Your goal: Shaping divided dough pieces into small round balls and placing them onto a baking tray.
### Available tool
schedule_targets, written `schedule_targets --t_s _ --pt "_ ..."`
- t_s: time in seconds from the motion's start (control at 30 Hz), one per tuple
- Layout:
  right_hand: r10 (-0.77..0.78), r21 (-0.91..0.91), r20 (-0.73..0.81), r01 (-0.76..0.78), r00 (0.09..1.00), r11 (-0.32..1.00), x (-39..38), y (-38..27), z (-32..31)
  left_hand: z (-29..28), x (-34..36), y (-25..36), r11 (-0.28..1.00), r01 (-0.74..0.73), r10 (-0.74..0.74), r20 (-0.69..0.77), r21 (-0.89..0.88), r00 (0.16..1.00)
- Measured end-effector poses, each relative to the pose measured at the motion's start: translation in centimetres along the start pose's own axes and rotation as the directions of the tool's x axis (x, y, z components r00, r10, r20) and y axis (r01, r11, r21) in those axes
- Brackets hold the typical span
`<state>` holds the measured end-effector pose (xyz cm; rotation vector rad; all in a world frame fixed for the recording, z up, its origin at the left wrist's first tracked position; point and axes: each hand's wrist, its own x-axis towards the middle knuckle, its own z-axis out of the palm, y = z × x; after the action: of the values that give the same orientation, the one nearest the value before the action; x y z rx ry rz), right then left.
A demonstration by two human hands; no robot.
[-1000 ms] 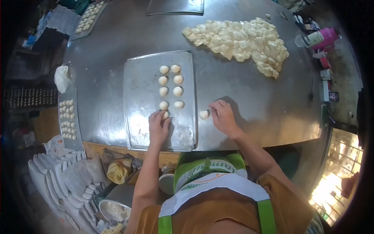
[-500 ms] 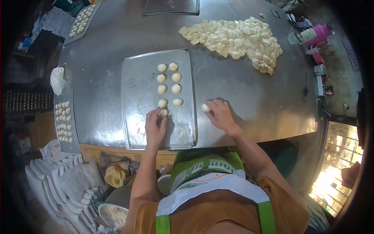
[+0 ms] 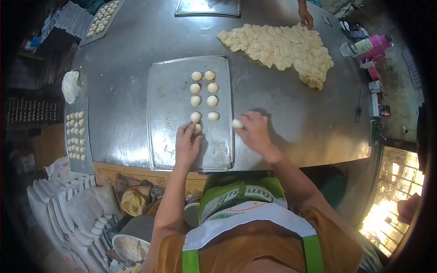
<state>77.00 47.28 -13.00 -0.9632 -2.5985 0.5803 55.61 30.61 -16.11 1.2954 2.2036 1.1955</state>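
A baking tray [image 3: 173, 113] lay on the table [image 3: 291, 118] straight before me, with dough balls [image 3: 204, 94] in two short rows on its right half. My left hand [image 3: 186, 145] rested on the tray at the near end of the left row, touching a ball. My right hand [image 3: 255, 133] was just right of the tray, holding a dough ball [image 3: 237, 123] at its edge. Behind and to the right lay a heap of dough pieces [image 3: 282, 48]. Far left sat another tray [image 3: 76, 136] of balls.

A heap of pale dough pieces [image 3: 282, 48] lies on the far right of the steel bench [image 3: 132, 50]. A filled tray [image 3: 76, 136] sits at its left edge, a pink jug [image 3: 380, 44] at the right.
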Motion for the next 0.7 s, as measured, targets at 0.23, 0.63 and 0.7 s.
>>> schedule_targets --t_s 0.23,0.63,0.7 --pt "-0.282 0.011 0.024 0.282 0.959 0.959 2.6 -4.5 4.8 0.7 1.5 0.6 0.984 0.159 -0.169 0.146 0.076 0.975" --pt "0.209 0.197 -0.181 -0.173 0.961 0.965 -4.8 19.2 -3.9 4.6 2.0 7.0 0.983 0.125 -0.116 -0.074 0.135 0.990" --pt "0.304 0.228 -0.344 -0.235 0.888 0.945 -1.0 23.4 -7.6 9.2 4.6 10.6 0.999 -0.018 0.016 0.039 0.042 0.999"
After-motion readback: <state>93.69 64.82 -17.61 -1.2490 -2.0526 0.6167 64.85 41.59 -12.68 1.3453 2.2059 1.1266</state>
